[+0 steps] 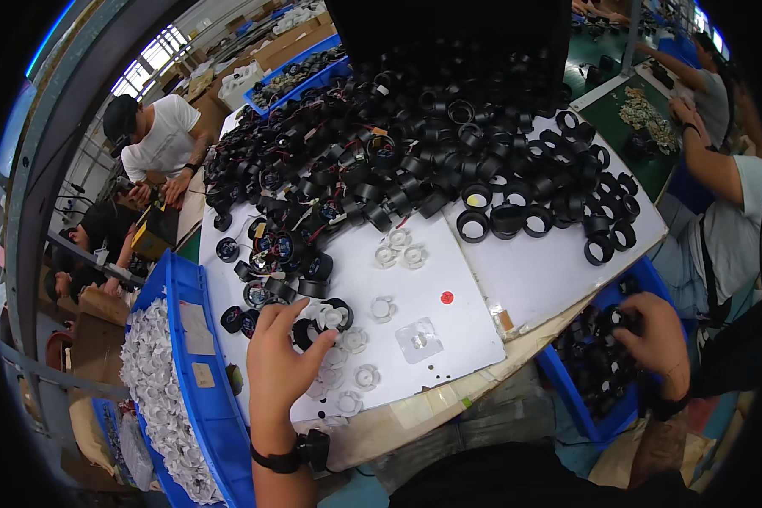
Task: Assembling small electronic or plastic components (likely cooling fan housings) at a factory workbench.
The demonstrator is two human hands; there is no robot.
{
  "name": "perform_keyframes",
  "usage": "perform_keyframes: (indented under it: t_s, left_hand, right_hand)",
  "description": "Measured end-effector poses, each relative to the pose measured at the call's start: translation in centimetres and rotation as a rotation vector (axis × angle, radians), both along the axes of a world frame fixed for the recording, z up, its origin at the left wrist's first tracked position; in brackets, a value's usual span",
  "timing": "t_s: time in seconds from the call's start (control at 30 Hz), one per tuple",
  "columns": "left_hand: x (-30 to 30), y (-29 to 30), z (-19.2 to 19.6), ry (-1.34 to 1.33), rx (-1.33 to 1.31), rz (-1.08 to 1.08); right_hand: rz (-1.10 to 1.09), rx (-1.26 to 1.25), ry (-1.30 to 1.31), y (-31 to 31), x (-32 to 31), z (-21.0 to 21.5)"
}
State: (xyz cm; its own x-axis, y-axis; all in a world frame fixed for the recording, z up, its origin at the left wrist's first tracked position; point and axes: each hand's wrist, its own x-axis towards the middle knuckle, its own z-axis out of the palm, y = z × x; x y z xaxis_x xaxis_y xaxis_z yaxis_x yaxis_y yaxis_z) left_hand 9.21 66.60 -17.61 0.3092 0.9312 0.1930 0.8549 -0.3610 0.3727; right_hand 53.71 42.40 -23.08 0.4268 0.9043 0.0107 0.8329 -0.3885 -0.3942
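My left hand [281, 360] is over the white tabletop, thumb and fingers curled round a black ring [303, 334]. Against it sits another dark ring with a clear plastic lens piece [334, 317]. Several loose clear lens pieces [366, 377] lie just right of that hand. At the right, my right hand [659, 339] pinches a small black round part [620, 318] above a blue bin [574, 391] of similar black parts. Its fingers partly hide that part. Behind my left hand lie black housings with wires and circuit boards [279, 247].
A large heap of black rings and wired housings [398, 161] covers the far table. Loose black rings [537, 220] spread to the right. A blue bin of white plastic pieces [165, 398] stands at the left. A clear square piece [418, 340] lies near the front edge. Other people work on both sides.
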Motion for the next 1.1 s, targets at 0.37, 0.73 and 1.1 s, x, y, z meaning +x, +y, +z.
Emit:
perform_keyframes:
  t_s: [0.37,0.73,1.1]
  left_hand:
    - [1.6,0.7,-1.3,-0.189,0.153,-0.243]
    - [-1.1,3.3,-3.2,-0.011,0.235,-0.213]
    - [-2.1,13.4,-1.0,0.106,0.127,0.009]
  right_hand:
    - [0.655,0.381,0.766,18.6,-18.0,0.6]
    - [0.52,0.411,0.195,24.5,-17.8,-2.5]
    - [0.601,0.623,0.0,27.7,-23.4,-3.0]
